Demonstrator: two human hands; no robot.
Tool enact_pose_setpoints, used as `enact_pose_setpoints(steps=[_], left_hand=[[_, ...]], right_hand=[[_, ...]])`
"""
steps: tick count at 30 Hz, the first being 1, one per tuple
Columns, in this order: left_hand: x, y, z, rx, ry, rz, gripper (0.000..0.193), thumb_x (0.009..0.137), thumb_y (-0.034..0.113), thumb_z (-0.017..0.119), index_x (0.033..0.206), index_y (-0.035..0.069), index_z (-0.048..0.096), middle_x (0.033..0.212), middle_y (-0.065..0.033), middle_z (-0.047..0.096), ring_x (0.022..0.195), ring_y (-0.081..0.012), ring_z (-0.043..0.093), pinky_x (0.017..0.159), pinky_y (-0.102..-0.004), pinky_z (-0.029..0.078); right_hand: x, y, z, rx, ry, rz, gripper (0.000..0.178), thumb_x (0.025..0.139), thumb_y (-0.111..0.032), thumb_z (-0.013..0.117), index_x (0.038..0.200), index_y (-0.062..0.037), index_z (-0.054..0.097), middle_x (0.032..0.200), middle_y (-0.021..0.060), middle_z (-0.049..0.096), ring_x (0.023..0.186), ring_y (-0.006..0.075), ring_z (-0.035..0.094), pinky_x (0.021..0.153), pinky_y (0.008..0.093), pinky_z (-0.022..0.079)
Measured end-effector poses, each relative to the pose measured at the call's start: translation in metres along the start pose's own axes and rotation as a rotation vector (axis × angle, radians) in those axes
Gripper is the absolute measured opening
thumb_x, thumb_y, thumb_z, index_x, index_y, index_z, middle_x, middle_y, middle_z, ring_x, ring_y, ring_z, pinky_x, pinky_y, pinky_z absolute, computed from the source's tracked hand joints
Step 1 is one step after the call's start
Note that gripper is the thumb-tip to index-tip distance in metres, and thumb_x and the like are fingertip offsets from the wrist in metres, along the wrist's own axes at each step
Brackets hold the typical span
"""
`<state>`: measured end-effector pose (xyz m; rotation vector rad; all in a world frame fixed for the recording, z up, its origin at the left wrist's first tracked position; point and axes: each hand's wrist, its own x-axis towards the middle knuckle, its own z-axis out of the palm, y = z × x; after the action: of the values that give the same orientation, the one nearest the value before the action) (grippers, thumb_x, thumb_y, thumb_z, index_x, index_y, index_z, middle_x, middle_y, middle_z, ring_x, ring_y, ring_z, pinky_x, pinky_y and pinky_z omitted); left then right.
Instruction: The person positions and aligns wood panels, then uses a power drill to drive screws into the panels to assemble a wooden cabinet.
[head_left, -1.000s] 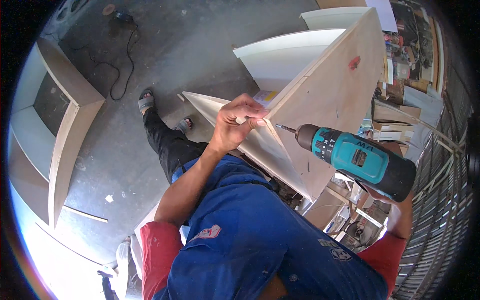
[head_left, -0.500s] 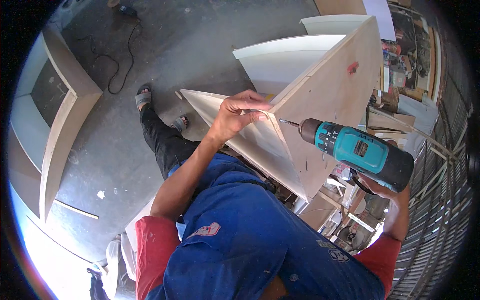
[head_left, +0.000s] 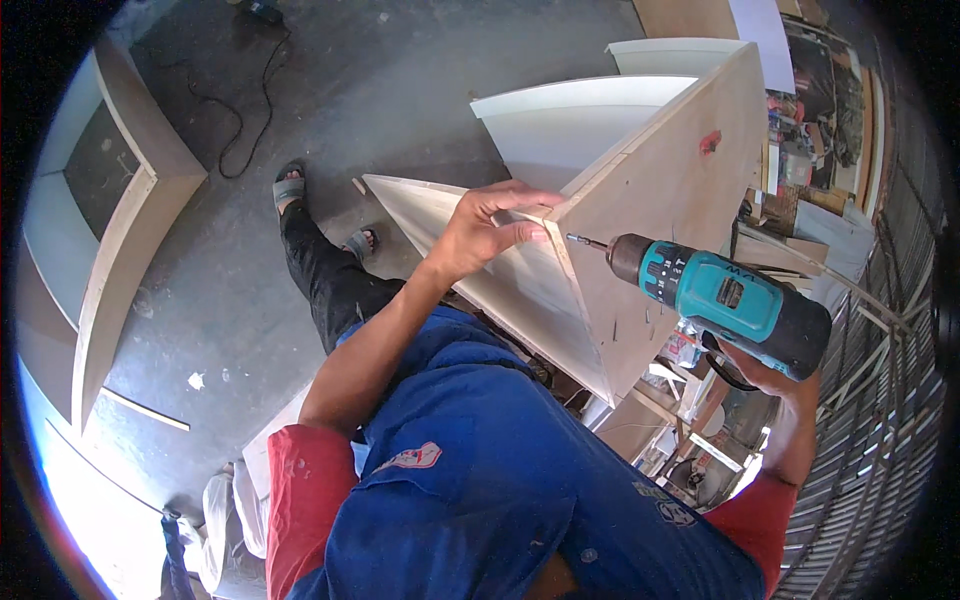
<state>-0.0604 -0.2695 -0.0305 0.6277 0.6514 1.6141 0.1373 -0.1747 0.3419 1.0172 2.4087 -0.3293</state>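
At the corner of a pale wooden cabinet frame, my left hand [head_left: 482,232] is closed on the board edge [head_left: 540,212], with fingers above it and the thumb below. My right hand [head_left: 768,376] grips a teal and black cordless drill [head_left: 738,296] held level; the drill hides part of that hand. The slim metal driver bit [head_left: 588,242] points left toward the corner by my left thumb. Whether its tip touches the wood I cannot tell. Several thin screws or nails [head_left: 646,316] show against the broad plywood panel [head_left: 660,190], along with a small red piece [head_left: 710,142].
White curved boards [head_left: 585,105] stand behind the panel. Another wooden frame [head_left: 120,260] is on the left, with a thin strip [head_left: 146,410] on the floor. A black cord [head_left: 262,118] lies on the concrete. Cluttered offcuts and corrugated metal sheeting [head_left: 860,440] line the right.
The view has shifted slightly. My left hand has moved a little to the right at the corner, and the drill also sits slightly farther right. Both grips stay the same.
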Motion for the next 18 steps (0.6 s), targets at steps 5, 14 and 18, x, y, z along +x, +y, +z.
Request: enact_pose_setpoints(steps=[5,14,18], left_hand=[[-0.002,-0.005,-0.003,0.47,0.038,0.209,0.048,0.088,0.033,0.08,0.125,0.005,0.068,0.113,-0.0131,0.071,0.11,-0.0305,0.062,0.105,-0.0426,0.04],[0.001,-0.005,-0.004,0.456,0.003,0.224,0.048,0.084,0.039,0.082,0.11,0.003,0.066,0.103,-0.0113,0.067,0.101,-0.0298,0.062,0.099,-0.0429,0.038],[0.0,-0.006,-0.008,0.389,-0.056,0.189,0.043,0.084,0.035,0.082,0.107,0.003,0.066,0.103,-0.0104,0.068,0.1,-0.0291,0.062,0.099,-0.0425,0.038]], right_hand=[[0.008,-0.015,-0.004,-0.069,0.042,-0.131,0.064,0.077,-0.014,0.09,0.133,-0.0066,0.061,0.118,0.0103,0.072,0.107,0.0234,0.071,0.09,0.0346,0.055],[0.037,-0.031,-0.009,0.07,-0.322,0.225,0.06,0.075,-0.021,0.088,0.125,-0.0033,0.06,0.107,0.0127,0.073,0.095,0.022,0.072,0.08,0.0337,0.056],[0.051,-0.059,-0.015,0.229,-0.23,0.283,0.04,0.077,-0.026,0.083,0.108,-0.0044,0.071,0.09,0.0083,0.075,0.074,0.0215,0.072,0.068,0.0329,0.056]])
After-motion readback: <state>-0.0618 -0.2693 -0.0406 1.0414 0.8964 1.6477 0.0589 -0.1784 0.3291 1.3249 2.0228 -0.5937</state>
